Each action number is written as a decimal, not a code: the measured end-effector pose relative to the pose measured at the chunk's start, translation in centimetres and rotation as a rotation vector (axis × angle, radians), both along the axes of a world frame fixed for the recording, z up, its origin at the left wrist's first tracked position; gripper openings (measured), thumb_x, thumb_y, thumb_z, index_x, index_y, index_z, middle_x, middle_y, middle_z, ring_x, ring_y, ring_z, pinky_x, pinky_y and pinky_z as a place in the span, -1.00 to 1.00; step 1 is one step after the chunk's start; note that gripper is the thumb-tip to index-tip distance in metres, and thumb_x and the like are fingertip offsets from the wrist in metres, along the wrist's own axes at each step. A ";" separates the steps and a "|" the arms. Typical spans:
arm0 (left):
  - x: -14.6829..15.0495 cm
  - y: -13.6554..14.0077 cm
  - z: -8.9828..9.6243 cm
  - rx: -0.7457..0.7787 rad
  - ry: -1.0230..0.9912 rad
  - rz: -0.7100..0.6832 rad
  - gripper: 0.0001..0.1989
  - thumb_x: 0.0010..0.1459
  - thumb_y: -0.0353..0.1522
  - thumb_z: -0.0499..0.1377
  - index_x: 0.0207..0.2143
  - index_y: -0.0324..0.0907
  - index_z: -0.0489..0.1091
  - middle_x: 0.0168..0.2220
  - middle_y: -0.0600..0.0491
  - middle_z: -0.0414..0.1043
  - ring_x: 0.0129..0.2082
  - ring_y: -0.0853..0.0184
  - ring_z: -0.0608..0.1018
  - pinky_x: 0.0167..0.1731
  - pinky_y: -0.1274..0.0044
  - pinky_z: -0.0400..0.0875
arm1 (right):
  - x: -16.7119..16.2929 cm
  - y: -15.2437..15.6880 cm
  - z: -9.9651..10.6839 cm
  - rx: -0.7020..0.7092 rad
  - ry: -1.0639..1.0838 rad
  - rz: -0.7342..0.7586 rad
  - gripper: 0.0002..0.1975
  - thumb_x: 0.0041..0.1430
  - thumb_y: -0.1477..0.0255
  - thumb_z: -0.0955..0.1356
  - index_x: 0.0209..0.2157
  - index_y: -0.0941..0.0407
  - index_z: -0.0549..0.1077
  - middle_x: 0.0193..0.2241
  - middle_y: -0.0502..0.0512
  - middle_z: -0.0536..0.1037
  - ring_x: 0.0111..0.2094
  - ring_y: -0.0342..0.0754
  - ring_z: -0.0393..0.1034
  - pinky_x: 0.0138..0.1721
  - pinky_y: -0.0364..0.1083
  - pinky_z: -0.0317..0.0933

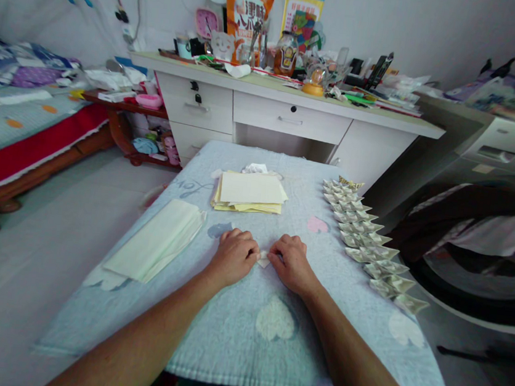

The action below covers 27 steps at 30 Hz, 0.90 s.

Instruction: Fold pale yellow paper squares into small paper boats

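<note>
Between my two hands, low over the cloth-covered table (222, 338), is a small piece of folded pale paper (263, 259). My left hand (237, 253) pinches its left side, and my right hand (291, 260) pinches the right. Most of the paper is hidden by my fingers. Beyond the hands lies a stack of cream and yellow paper sheets (252, 189). To the left rests a pile of long pale green paper (154, 240). On the right, a row of several folded paper boats (364, 236) runs along the table's edge.
A crumpled white tissue (255, 168) lies behind the stack. Past the table stands a white desk (289, 119) crowded with jars and an orange bag (246, 18). A washing machine (485, 231) is at the right, and a bed (36, 130) at the left.
</note>
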State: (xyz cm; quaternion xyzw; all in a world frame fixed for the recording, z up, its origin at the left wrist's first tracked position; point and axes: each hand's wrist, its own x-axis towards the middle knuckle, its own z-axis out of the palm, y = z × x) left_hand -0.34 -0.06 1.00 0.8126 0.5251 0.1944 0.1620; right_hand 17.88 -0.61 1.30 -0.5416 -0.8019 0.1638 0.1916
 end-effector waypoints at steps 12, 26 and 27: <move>0.9 -0.7 0.1 -0.012 0.120 0.185 -0.88 0.09 -0.25 0.17 -0.37 -0.09 0.39 -0.24 0.03 0.35 -0.12 0.16 0.32 -0.11 0.32 0.10 | -0.9 0.1 0.4 -0.044 -0.124 -0.104 -0.87 0.19 0.40 0.31 -0.41 0.10 0.47 -0.30 0.08 0.39 -0.20 -0.01 0.16 -0.22 -0.05 -0.07; 1.0 -0.5 0.0 -0.060 0.058 0.200 -0.91 0.07 -0.27 0.21 -0.39 -0.07 0.45 -0.24 0.04 0.39 -0.11 0.12 0.32 -0.10 0.28 0.08 | -0.9 -0.3 -0.1 0.000 -0.124 -0.125 -0.91 0.14 0.40 0.33 -0.29 0.08 0.41 -0.24 0.11 0.36 -0.16 0.06 0.15 -0.17 0.00 -0.04; 1.0 -0.4 -0.1 -0.060 0.042 0.195 -0.92 0.06 -0.28 0.21 -0.39 -0.08 0.46 -0.25 0.04 0.39 -0.11 0.13 0.32 -0.11 0.28 0.08 | -0.9 -0.4 -0.1 0.010 -0.117 -0.113 -0.91 0.15 0.40 0.33 -0.29 0.08 0.41 -0.24 0.11 0.36 -0.16 0.05 0.15 -0.17 0.00 -0.04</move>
